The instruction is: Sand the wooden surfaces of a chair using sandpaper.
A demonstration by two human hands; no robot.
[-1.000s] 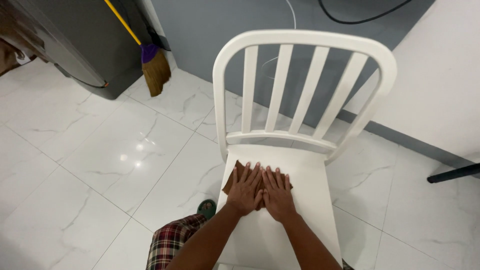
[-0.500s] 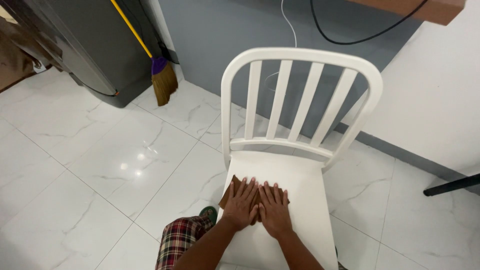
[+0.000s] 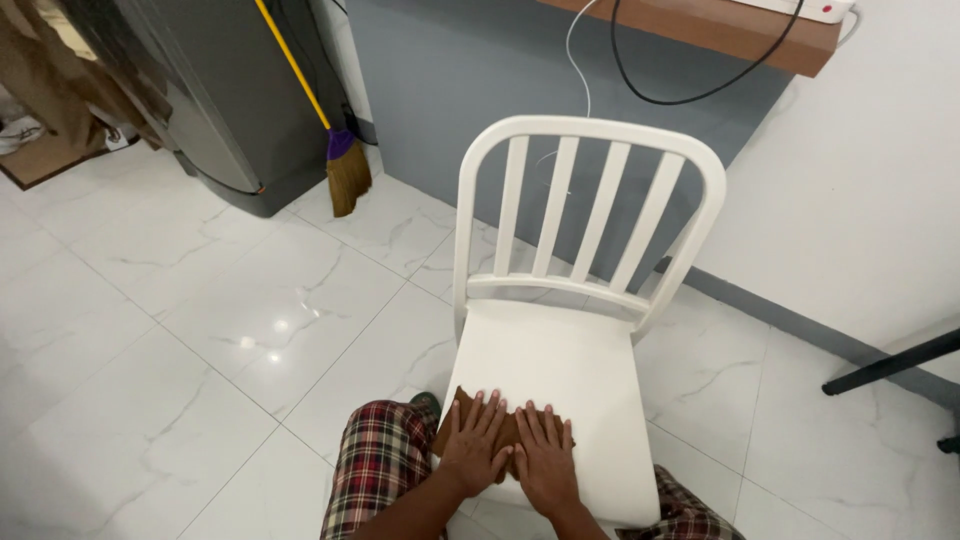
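A white slat-backed chair [image 3: 560, 350] stands in front of me on the tiled floor. A small brown cloth [image 3: 456, 408] lies near the front edge of its seat. My left hand [image 3: 476, 446] and my right hand [image 3: 545, 455] rest flat on the cloth, side by side, fingers spread and pointing toward the chair back. The hands cover most of the cloth; only its left corner and a strip between the hands show. My knees in plaid trousers [image 3: 378, 470] sit on either side of the seat front.
A broom [image 3: 345, 170] with a yellow handle leans against a dark grey appliance [image 3: 235, 100] at the back left. A grey wall and a wooden shelf [image 3: 720, 25] with dangling cables lie behind the chair. A black furniture leg [image 3: 890, 362] stands at the right.
My hands and the cloth have slid back along the seat toward its front edge. The view has tilted upward, showing more of the wall and shelf.
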